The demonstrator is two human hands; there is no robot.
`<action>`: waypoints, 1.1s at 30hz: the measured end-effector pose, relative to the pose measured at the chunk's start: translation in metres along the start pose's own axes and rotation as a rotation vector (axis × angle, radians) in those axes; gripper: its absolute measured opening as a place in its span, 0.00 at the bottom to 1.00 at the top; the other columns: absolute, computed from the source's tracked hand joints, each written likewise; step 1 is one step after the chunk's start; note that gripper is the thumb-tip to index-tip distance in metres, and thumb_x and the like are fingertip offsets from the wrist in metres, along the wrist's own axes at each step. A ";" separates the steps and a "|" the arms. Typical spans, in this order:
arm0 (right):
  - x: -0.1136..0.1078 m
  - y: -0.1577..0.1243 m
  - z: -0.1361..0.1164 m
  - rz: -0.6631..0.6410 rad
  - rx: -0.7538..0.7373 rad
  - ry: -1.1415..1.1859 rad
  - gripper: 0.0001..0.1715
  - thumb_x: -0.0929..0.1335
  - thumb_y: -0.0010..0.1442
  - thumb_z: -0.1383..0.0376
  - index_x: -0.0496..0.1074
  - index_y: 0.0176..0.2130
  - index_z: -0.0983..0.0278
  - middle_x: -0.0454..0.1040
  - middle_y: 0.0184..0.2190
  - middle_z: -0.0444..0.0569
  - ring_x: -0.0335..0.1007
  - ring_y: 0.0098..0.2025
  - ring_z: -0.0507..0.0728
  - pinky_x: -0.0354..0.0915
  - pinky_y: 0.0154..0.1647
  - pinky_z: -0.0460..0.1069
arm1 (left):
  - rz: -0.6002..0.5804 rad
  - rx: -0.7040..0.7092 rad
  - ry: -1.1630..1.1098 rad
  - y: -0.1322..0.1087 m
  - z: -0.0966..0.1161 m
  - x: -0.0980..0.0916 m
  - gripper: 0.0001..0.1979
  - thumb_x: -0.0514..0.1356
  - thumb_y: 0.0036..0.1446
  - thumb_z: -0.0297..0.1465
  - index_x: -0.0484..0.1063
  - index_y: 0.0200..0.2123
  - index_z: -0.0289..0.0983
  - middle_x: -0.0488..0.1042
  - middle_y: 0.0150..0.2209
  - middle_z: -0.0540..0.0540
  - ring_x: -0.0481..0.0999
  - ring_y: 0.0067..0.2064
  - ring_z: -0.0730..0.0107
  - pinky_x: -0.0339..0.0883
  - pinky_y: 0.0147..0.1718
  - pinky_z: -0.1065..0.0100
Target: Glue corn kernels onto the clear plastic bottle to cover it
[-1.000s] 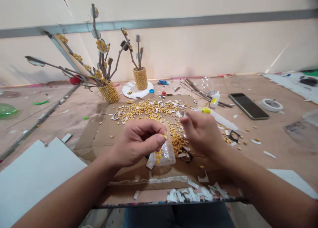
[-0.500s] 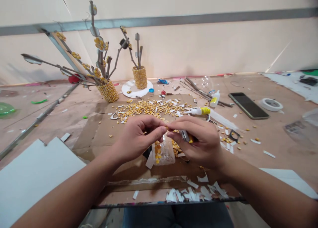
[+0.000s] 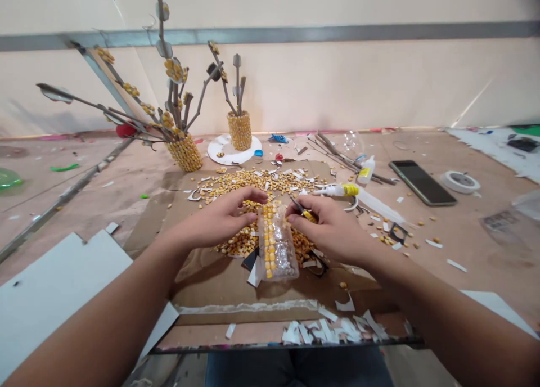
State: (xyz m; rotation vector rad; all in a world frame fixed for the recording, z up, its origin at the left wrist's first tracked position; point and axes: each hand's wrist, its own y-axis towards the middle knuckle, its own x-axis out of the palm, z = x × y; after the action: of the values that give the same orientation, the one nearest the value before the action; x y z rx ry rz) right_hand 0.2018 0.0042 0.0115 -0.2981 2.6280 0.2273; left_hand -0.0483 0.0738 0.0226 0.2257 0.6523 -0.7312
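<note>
the left hand (image 3: 223, 221) is held half-open at the top of the clear plastic piece (image 3: 284, 257), though whether a kernel is pinched cannot be told, and the right hand (image 3: 333, 232) is closed on a small yellow-handled tool (image 3: 304, 212). each kernel is probably best pressed flat against the glued row (image 3: 268, 246) while the crinkly, glossy plastic, lying between the hands on the cardboard (image 3: 202, 286), is steadied. hard matte corn kernels (image 3: 253, 181) are heaped just behind.

Clear plastic bottle (image 3: 282, 246), lying on cardboard (image 3: 211, 288) — yellow kernel rows (image 3: 269, 243) down one side
</note>
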 end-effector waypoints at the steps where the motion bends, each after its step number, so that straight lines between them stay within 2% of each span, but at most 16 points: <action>1: 0.001 0.002 0.002 -0.009 0.009 0.023 0.08 0.68 0.66 0.63 0.76 0.36 0.62 0.79 0.34 0.46 0.73 0.38 0.57 0.66 0.43 0.53 | -0.025 -0.004 0.014 0.001 -0.003 0.001 0.17 0.62 0.67 0.35 0.75 0.57 0.39 0.79 0.59 0.40 0.77 0.62 0.53 0.69 0.63 0.49; 5: 0.005 0.006 0.007 -0.017 0.066 0.088 0.08 0.71 0.62 0.62 0.79 0.35 0.63 0.80 0.33 0.45 0.73 0.38 0.57 0.65 0.45 0.53 | -0.051 -0.008 0.030 0.005 -0.007 0.007 0.15 0.63 0.66 0.34 0.76 0.55 0.40 0.81 0.56 0.41 0.79 0.59 0.53 0.69 0.62 0.48; 12: 0.005 0.011 0.005 0.010 0.194 0.122 0.09 0.73 0.57 0.59 0.78 0.33 0.64 0.74 0.28 0.43 0.66 0.31 0.54 0.61 0.36 0.51 | -0.045 -0.001 -0.053 0.010 -0.007 0.011 0.14 0.64 0.65 0.30 0.77 0.53 0.39 0.83 0.51 0.42 0.81 0.51 0.58 0.74 0.54 0.55; 19: 0.008 0.012 0.002 0.008 0.298 0.271 0.18 0.78 0.52 0.54 0.74 0.34 0.62 0.68 0.25 0.39 0.60 0.25 0.51 0.58 0.29 0.49 | -0.042 0.008 -0.061 0.011 -0.005 0.012 0.14 0.64 0.65 0.28 0.77 0.53 0.38 0.83 0.49 0.43 0.81 0.51 0.59 0.73 0.55 0.55; 23: 0.008 0.013 0.003 0.031 0.296 0.261 0.20 0.79 0.51 0.53 0.73 0.33 0.62 0.69 0.26 0.39 0.60 0.26 0.51 0.58 0.29 0.49 | -0.033 0.007 -0.069 0.011 -0.004 0.013 0.15 0.64 0.65 0.29 0.77 0.54 0.39 0.83 0.50 0.43 0.81 0.52 0.58 0.74 0.56 0.54; 33: 0.016 0.012 0.003 0.080 0.209 0.190 0.13 0.73 0.57 0.56 0.71 0.33 0.62 0.70 0.27 0.40 0.63 0.29 0.52 0.60 0.31 0.50 | -0.017 0.020 -0.056 0.010 -0.004 0.013 0.14 0.64 0.65 0.29 0.78 0.53 0.39 0.83 0.50 0.42 0.81 0.51 0.58 0.73 0.56 0.54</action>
State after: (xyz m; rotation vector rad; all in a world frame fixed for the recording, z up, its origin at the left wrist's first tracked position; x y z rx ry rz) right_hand 0.1866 0.0138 0.0023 -0.1494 2.8242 -0.0537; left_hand -0.0363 0.0753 0.0105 0.2172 0.5941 -0.7582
